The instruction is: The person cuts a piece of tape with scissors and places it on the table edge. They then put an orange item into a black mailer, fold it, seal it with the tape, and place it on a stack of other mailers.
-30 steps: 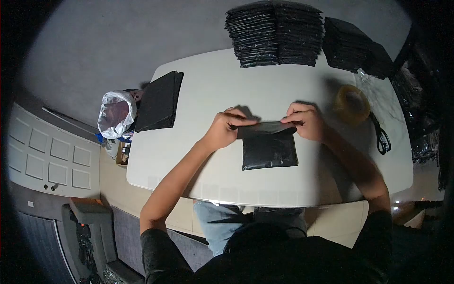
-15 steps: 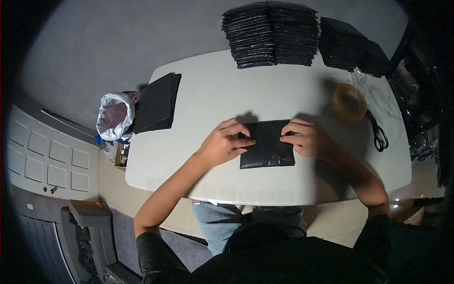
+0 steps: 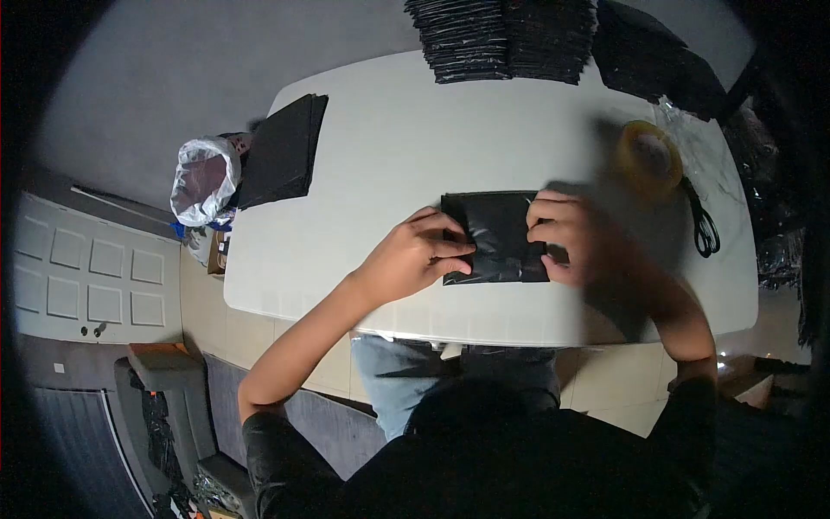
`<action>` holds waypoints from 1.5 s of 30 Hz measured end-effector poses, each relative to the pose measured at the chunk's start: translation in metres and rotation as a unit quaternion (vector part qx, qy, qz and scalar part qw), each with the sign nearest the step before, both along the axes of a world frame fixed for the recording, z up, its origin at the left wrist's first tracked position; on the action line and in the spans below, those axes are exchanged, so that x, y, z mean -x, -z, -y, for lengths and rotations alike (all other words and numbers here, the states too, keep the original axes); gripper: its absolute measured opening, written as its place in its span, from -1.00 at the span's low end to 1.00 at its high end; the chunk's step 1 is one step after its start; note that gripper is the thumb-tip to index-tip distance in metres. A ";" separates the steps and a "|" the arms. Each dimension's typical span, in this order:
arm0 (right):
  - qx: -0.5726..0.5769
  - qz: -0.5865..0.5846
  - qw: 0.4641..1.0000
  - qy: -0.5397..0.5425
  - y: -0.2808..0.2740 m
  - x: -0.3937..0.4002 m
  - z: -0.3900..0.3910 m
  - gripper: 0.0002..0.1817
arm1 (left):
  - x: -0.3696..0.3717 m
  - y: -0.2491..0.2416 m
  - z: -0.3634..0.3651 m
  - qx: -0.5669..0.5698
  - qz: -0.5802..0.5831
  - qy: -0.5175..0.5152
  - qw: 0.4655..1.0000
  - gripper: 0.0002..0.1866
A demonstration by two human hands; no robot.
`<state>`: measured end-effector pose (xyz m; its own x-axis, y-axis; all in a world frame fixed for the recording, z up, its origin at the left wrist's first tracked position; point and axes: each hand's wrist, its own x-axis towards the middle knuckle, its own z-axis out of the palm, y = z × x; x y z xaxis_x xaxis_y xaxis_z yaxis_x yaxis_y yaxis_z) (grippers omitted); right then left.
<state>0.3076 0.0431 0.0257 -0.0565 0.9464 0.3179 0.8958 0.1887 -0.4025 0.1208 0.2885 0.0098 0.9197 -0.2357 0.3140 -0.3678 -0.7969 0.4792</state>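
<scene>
- Checking in from my end; the black packet point(image 3: 501, 229) is flat on the white table point(image 3: 372, 147), between its centre and the near edge, under both hands; I count one there, its surface creased and shiny.
- Left hand point(image 3: 415, 251) is on the packet's left side; fingers bent, thumb and fingertips close together on the black surface; can't tell if they're pinching it or just pressing.
- Right hand point(image 3: 571, 233) is at the packet's right side; fingers curled, a gap showing by the thumb; can't tell if that's a real grip either.
- Far edge has two tall stacks of black packets, left stack point(image 3: 462, 43) and right stack point(image 3: 549, 43), side by side; both run past the top of my view, so no honest count per stack.
- Lower black piles point(image 3: 644, 52) sit right of those, toward the far right corner; clear plastic point(image 3: 679, 112) lies just in front.
- One yellowish tape roll point(image 3: 648, 160) near the right edge; black loops point(image 3: 707, 233) just beside it, look like scissor handles.
- One pile of flat black pieces point(image 3: 281, 151) at the far left corner; one container with a white liner point(image 3: 205, 182) just past the left edge.
- Any writing is too small or dark for me to read.
</scene>
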 end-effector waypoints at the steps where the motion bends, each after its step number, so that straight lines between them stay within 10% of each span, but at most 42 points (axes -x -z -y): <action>1: 0.001 0.000 1.000 -0.001 -0.001 0.001 -0.001 -0.79 | 0.000 0.001 0.002 0.003 0.012 -0.007 1.000 -0.71; 7: -0.055 0.045 0.996 0.062 0.012 0.031 -0.036 -0.74 | 0.014 0.001 0.021 -0.065 0.030 -0.055 0.996 -0.85; 10: 0.029 0.080 0.993 0.084 0.027 0.048 -0.053 -0.35 | 0.019 -0.001 0.025 -0.082 0.040 -0.068 0.993 -0.86; 20: 0.061 0.128 0.986 0.089 0.030 0.056 -0.053 -0.35 | 0.019 -0.009 0.009 0.021 0.036 -0.078 0.996 -0.85; 26: 0.081 0.158 0.980 0.086 0.034 0.055 -0.053 -0.35 | 0.008 0.018 0.016 -0.139 -0.034 -0.106 0.984 -0.35; 45: 0.082 0.085 0.991 0.064 0.026 0.040 -0.040 -0.21 | 0.018 0.019 0.032 -0.235 -0.036 -0.183 0.954 -0.40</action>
<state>0.2678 0.0831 -0.0004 0.0266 0.9874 0.1561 0.9658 0.0149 -0.2589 0.1026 0.2567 -0.0095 0.9827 0.0058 0.1852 -0.0039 -0.9986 0.0520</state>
